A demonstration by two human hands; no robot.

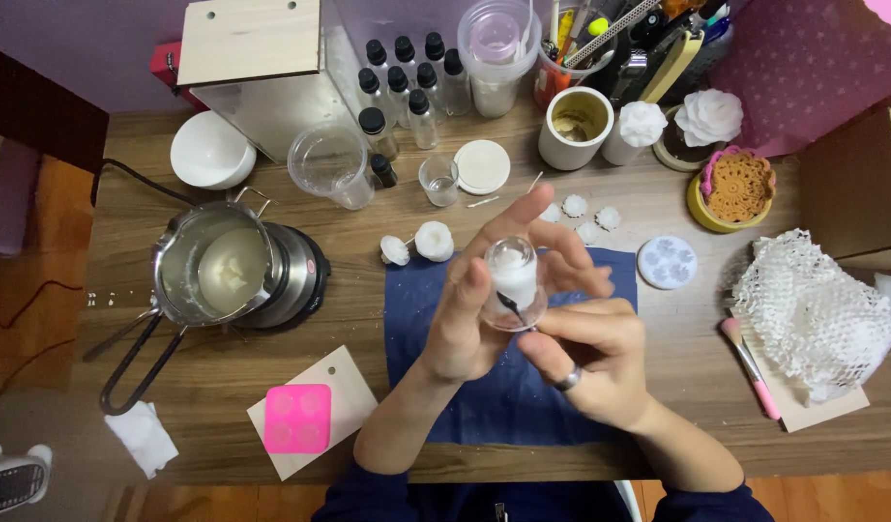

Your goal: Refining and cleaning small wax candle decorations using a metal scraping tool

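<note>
My left hand (469,304) holds a small clear glass jar (513,282) with white wax inside, tilted toward me above a blue cloth (498,396). My right hand (590,362), with a ring on one finger, pinches a thin dark wick or tool (511,306) at the jar's open mouth. Both hands meet over the middle of the wooden table (223,454).
A metal melting pot (218,266) with white wax sits at left on a heater. A pink silicone mould (297,419) lies on a board. Dropper bottles (407,82), cups, white wax flowers (433,241), a round mould (668,262), a pink brush (750,367) and white netting (813,309) surround the cloth.
</note>
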